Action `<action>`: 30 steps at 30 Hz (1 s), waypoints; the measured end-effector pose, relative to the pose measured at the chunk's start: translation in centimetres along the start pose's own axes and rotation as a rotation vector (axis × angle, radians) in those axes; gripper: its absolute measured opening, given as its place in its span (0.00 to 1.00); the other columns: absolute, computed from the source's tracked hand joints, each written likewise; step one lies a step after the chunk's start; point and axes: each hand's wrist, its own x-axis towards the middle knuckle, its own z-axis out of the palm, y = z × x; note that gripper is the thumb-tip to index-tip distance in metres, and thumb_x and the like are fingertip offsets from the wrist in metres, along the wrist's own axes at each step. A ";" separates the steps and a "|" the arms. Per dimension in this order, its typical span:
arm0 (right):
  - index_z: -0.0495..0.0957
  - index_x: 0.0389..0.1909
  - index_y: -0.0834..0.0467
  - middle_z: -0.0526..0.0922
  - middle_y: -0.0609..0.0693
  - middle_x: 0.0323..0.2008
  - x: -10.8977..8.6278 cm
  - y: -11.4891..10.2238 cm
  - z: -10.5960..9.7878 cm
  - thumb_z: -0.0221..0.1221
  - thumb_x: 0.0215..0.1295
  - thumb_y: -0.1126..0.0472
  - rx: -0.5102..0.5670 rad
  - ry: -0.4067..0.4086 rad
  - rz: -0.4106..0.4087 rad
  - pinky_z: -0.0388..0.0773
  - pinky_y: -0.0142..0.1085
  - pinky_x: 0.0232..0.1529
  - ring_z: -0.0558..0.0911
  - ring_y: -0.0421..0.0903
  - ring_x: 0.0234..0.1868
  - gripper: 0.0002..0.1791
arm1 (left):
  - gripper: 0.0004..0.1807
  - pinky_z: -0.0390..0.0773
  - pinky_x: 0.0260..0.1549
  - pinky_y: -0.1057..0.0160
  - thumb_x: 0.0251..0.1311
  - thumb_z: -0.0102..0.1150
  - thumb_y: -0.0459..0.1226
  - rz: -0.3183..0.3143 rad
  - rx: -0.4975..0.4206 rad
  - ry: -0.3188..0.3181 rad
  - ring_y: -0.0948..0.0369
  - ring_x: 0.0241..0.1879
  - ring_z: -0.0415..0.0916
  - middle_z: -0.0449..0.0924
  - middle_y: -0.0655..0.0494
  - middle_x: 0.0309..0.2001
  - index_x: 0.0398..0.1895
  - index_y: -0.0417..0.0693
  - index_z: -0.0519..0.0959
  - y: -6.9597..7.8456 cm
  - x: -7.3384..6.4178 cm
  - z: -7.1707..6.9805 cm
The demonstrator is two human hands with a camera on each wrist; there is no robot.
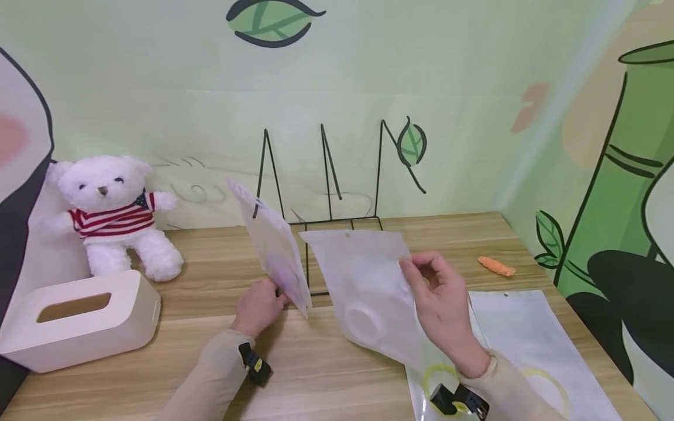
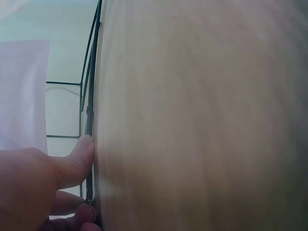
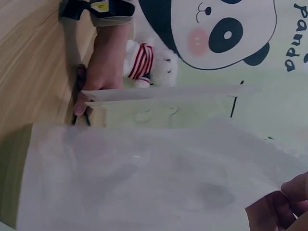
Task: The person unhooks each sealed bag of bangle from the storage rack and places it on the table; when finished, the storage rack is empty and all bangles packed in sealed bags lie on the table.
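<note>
A black wire rack [image 1: 342,220] with long upright hooks stands at the back of the table. My left hand [image 1: 258,307] grips its lower front wire at the left corner; in the left wrist view the thumb [image 2: 79,161] and fingers close round that wire. Flat pale pouches [image 1: 271,251] hang from the left hook, above this hand. My right hand [image 1: 442,304] pinches the right edge of a white translucent pouch [image 1: 363,280] between thumb and fingers. This pouch is tilted in front of the rack, with a small hole near its top edge and something round showing through.
More pouches [image 1: 518,327] lie on the table at the right, partly under my right forearm. An orange carrot-like piece [image 1: 497,266] lies behind them. On the left are a white tissue box [image 1: 89,333] and a white teddy bear [image 1: 113,216] in a striped shirt.
</note>
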 end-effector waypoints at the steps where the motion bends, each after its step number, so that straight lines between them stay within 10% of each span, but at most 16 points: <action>1: 0.77 0.37 0.67 0.81 0.56 0.34 0.0 0.3 0.0 0.60 0.65 0.70 -0.013 0.005 0.012 0.73 0.28 0.33 0.77 0.44 0.34 0.04 | 0.12 0.72 0.23 0.48 0.58 0.64 0.48 0.001 0.000 0.001 0.52 0.27 0.75 0.81 0.47 0.31 0.28 0.49 0.80 0.0 0.0 0.0; 30: 0.77 0.41 0.63 0.79 0.55 0.32 -0.3 3.3 -1.2 0.57 0.69 0.61 -0.218 -0.147 0.240 0.72 0.31 0.25 0.75 0.44 0.28 0.08 | 0.13 0.71 0.21 0.51 0.58 0.65 0.48 0.009 0.004 -0.013 0.54 0.24 0.72 0.79 0.49 0.28 0.29 0.48 0.79 -0.1 0.0 0.0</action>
